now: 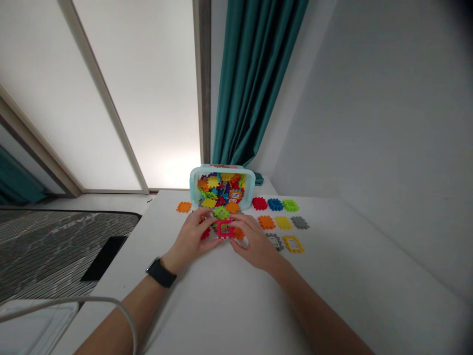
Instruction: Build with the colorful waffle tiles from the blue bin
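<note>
My left hand and my right hand meet on a white table, fingers pinched together on a pink window-shaped plastic tile. A red piece shows under the left fingers and an orange one under the right. Just beyond the hands a pale blue tub lies on its side, full of bright interlocking tiles, with a green tile and an orange tile spilling out at its mouth.
Right of the tub lie rows of tiles: red, blue, green, orange, yellow, grey, a grey door piece, a yellow window piece. A lone orange tile lies left. Teal curtain behind; wall at right.
</note>
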A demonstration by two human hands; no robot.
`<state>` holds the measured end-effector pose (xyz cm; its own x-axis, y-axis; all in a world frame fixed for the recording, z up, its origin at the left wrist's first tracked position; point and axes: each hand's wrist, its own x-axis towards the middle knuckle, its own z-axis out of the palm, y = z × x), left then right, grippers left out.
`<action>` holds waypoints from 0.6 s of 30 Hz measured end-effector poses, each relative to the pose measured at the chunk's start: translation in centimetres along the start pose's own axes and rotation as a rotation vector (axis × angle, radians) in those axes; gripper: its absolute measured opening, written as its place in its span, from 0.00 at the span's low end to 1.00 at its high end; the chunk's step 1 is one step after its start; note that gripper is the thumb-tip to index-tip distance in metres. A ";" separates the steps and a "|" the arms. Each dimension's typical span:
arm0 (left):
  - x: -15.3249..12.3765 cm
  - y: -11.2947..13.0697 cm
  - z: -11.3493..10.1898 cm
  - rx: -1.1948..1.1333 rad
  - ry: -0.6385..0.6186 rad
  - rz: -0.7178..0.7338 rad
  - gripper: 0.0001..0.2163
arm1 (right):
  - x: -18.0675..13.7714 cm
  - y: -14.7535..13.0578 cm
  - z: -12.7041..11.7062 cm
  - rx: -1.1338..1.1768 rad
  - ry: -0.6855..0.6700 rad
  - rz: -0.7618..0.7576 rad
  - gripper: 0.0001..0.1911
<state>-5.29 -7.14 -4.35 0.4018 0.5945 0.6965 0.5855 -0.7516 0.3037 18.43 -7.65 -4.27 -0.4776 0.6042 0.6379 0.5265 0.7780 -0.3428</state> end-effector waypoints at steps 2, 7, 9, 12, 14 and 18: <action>-0.1 -0.1 0.0 0.028 0.003 0.013 0.19 | 0.0 0.1 0.0 -0.034 0.001 -0.017 0.17; -0.1 -0.4 0.0 0.053 0.014 0.054 0.19 | -0.1 0.1 0.2 -0.105 0.001 -0.043 0.14; -0.1 -0.5 0.1 0.043 0.021 0.064 0.20 | -0.1 0.0 0.2 -0.113 -0.001 -0.055 0.15; 0.0 -0.4 0.2 0.041 0.025 0.060 0.20 | 0.0 0.0 0.1 -0.103 -0.003 -0.058 0.15; 0.0 -0.2 0.3 0.046 0.019 0.052 0.20 | 0.0 0.0 0.0 -0.098 -0.005 -0.051 0.15; 0.2 0.3 0.5 0.060 0.002 0.043 0.18 | -0.1 -0.1 -0.2 -0.116 -0.020 -0.032 0.16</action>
<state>-4.72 -7.05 -4.40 0.4256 0.5616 0.7096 0.6092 -0.7576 0.2341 18.52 -7.77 -4.17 -0.5084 0.5838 0.6331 0.5883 0.7723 -0.2397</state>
